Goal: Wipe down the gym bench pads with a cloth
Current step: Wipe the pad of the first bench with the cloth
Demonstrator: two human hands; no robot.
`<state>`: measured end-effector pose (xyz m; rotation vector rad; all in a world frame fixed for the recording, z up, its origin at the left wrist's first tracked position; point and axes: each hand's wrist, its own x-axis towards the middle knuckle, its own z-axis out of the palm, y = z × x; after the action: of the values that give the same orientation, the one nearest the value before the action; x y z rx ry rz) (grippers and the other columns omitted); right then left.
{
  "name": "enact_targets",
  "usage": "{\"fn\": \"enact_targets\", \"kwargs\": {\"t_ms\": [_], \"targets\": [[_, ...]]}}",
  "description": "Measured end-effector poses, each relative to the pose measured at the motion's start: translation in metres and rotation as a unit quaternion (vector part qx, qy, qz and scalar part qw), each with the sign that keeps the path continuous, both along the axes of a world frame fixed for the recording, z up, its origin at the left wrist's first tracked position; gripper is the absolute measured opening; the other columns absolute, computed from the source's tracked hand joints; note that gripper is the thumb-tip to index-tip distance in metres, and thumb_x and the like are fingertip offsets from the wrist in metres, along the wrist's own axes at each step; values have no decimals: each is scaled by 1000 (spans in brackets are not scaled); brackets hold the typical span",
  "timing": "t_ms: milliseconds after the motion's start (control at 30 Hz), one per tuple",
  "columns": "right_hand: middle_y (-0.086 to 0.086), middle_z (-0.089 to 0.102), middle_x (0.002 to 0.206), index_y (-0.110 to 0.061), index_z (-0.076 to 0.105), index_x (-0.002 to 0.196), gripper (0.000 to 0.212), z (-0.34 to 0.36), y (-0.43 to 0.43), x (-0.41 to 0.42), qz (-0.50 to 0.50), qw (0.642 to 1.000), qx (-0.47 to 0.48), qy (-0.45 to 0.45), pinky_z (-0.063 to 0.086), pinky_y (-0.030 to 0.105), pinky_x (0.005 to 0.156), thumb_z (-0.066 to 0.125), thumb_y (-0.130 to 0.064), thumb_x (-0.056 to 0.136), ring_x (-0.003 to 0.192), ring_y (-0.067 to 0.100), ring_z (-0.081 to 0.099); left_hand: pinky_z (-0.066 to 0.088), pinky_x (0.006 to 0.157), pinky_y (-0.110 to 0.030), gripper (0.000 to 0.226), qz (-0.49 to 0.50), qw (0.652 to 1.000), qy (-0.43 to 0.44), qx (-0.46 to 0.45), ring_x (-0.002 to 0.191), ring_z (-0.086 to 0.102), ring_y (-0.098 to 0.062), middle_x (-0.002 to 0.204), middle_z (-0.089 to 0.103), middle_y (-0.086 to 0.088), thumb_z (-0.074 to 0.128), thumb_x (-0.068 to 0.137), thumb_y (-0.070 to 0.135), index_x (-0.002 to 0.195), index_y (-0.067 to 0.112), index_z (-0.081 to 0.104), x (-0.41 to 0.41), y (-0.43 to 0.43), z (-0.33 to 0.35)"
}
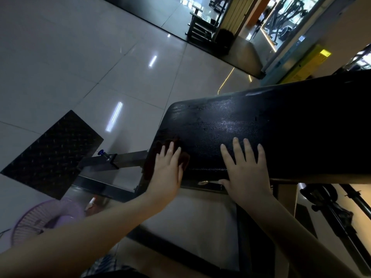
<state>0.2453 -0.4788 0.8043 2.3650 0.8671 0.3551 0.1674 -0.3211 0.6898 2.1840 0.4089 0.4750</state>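
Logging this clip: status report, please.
Left hand flat, pressing brown cloth on bench pad end. Right hand flat on bare pad. Nothing else on pad.

Two hands, one left hand [168, 173] and one right hand [247, 177], on one padded surface [261, 121]; one cloth [185, 160] beneath the left hand; one footplate [52, 153] and one fan [40, 219] to its left.

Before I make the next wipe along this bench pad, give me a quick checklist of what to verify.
1. Cloth under the left hand, fingers flat on it: ok.
2. Cloth lies on the bench pad, at its left end: ok.
3. Wiping path to the right is free: not ok, the right hand rests flat on the pad in the way.
4. No loose items on the rest of the pad: ok.
5. Cloth damp and clean enough: cannot tell, it is dark and mostly covered.
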Motion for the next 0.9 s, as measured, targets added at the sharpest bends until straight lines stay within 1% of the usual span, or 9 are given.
{"fn": "enact_targets", "kwargs": {"t_ms": [133, 200, 300, 367, 433, 533, 600, 800, 900], "targets": [[20, 11, 160, -20, 10, 155, 98, 3, 5, -3, -9, 999, -39, 13, 6, 59, 115, 58, -63, 82, 146, 40, 10, -5, 120, -33, 49, -9, 1000, -2, -19, 149, -4, -22, 162, 7, -6, 34, 103, 19, 151, 12, 25, 14, -16, 22], [20, 10, 160, -19, 10, 155, 98, 4, 8, -5, -14, 999, -39, 15, 4, 60, 114, 59, -62, 82, 146, 41, 9, -3, 120, -35, 50, -46, 999, -17, -18, 149, 0, -26, 161, 11, -10, 29, 103, 25, 149, 9, 29, 18, -26, 34], [20, 7, 160, -20, 7, 155, 97, 5, 9, -6, -16, 999, -38, 22, 3, 60, 114, 58, -62, 83, 147, 41, 6, -3, 118, -34, 69, -101, 993, -46, 28, 148, 4, -31, 160, 14, -14, 14, 91, 40, 149, 6, 30, 17, -32, 45], [20, 1, 160, -20, 1, 155, 97, 8, 10, -7, -17, 999, -36, 34, 3, 61, 115, 54, -63, 86, 147, 41, 2, -4, 117, -33, 62, -126, 987, -34, 89, 148, 5, -32, 160, 12, -14, 22, 96, 37, 150, 7, 27, 14, -23, 40], [20, -6, 160, -19, -7, 153, 96, 10, 10, -7, -22, 998, -38, 49, 0, 61, 116, 50, -62, 89, 147, 41, -4, 2, 117, -38, 57, -144, 979, -37, 138, 147, 14, -34, 158, 16, -18, 31, 98, 32, 149, 5, 29, 12, -12, 31], [21, -7, 160, -19, -7, 153, 94, 11, 9, -6, -14, 997, -18, 78, -4, 61, 114, 52, -55, 91, 147, 40, -6, 22, 113, -52, 60, -155, 970, -30, 182, 140, 30, -37, 153, 28, -24, 32, 94, 33, 144, 1, 36, 10, 1, 14], [21, -7, 160, -18, -6, 153, 94, 11, 7, -3, -9, 996, -6, 85, -6, 60, 113, 55, -53, 91, 147, 40, -6, 30, 110, -53, 60, -150, 969, -24, 193, 138, 33, -38, 152, 29, -25, 34, 93, 32, 144, 0, 37, 7, 8, 3], [24, -6, 159, -15, -5, 153, 93, 9, 5, -4, 0, 997, -15, 76, -4, 62, 113, 53, -53, 91, 146, 43, -5, 31, 108, -48, 58, -80, 983, 24, 164, 127, 44, -43, 137, 46, -32, 35, 91, 25, 138, -7, 42, -15, 35, -17], [24, -6, 159, -15, -5, 153, 94, 8, 4, -3, -1, 997, -13, 76, -4, 63, 113, 54, -53, 91, 146, 43, -5, 28, 110, -53, 49, -49, 992, 28, 111, 134, 37, -45, 146, 38, -28, 47, 96, 6, 143, -4, 37, -18, 33, -9]]}}
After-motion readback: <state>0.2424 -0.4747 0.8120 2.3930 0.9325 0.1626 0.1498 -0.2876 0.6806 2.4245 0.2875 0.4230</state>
